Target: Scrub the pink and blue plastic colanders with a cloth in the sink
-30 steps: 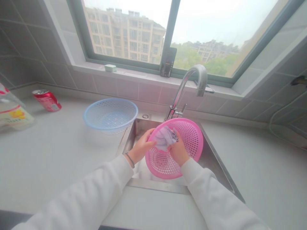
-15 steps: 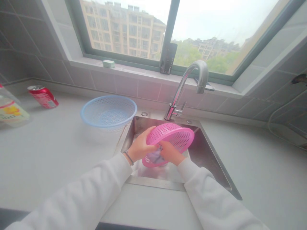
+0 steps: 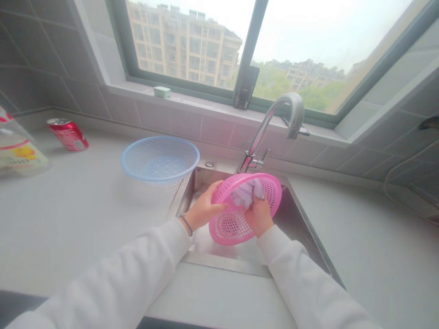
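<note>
A pink plastic colander (image 3: 231,227), full of small holes, is held tilted over the steel sink (image 3: 226,260), its open side turned toward me. My left hand (image 3: 206,206) grips its left rim, thumb on the inside and fingers behind. Inside the colander, my right hand (image 3: 259,214) is closed on a pale lilac cloth (image 3: 245,194), which presses against the upper inner wall. Part of the cloth is hidden by my fingers.
Left of the sink stands a blue colander (image 3: 159,160). Farther left are a red drink can (image 3: 68,135) and a clear bottle (image 3: 20,151). The faucet (image 3: 274,123) rises behind the sink. A green-white block (image 3: 162,92) and a dark phone-like slab (image 3: 247,87) are on the windowsill.
My right hand has moved the cloth from the lower inside of the pink colander up to its upper right inner wall. The colander now opens more toward me.
</note>
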`<state>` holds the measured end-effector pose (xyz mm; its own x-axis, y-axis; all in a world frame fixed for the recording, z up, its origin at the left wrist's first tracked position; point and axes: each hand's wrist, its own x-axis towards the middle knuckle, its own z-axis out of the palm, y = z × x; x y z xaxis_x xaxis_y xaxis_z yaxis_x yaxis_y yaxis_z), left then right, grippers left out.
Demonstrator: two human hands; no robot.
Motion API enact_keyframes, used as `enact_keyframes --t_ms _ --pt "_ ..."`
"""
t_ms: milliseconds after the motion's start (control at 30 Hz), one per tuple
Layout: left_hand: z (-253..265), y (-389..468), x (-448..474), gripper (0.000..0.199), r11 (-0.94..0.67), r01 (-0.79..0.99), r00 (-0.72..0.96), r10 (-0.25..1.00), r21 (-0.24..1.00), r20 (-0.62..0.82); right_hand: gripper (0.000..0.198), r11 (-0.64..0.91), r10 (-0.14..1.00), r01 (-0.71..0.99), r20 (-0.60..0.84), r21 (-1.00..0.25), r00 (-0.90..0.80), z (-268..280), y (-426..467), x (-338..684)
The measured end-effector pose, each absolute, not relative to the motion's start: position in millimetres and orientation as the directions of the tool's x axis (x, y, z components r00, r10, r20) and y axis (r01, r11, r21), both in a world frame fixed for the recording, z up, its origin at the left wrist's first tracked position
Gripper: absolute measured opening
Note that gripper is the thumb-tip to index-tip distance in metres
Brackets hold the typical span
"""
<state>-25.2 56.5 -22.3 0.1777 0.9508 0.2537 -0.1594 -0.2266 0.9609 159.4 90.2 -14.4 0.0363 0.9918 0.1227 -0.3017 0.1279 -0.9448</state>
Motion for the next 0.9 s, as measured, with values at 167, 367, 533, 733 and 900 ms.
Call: enact_keyframes --t_ms 167,367,533,733,900 --pt "-23 56 -24 0.085 -0.206 -0.131 0.173 0.959 0.970 0.226 0.046 0.071 0.997 -0.376 0.071 -0.924 0.016 -11 86 153" --pt "-27 58 -25 0.082 -0.178 -0.144 0.185 0.961 0.973 0.203 0.047 0.013 0.989 -0.180 0.039 -0.984 -0.145 -13 77 150" --pt "-31 60 -24 0.083 -0.137 -0.204 0.206 0.962 0.969 0.180 0.038 0.081 0.972 0.073 0.063 -0.994 -0.226 -10 74 158" --pt "-27 58 -24 0.084 -0.090 -0.164 0.206 0.971 0.982 0.123 0.033 0.253 0.872 0.380 0.040 -0.890 -0.488 -10 73 160" --pt "-21 52 -23 0.085 -0.074 -0.090 0.237 0.967 0.993 0.094 0.049 0.420 0.811 0.612 -0.026 -0.670 -0.585 -22 70 162"
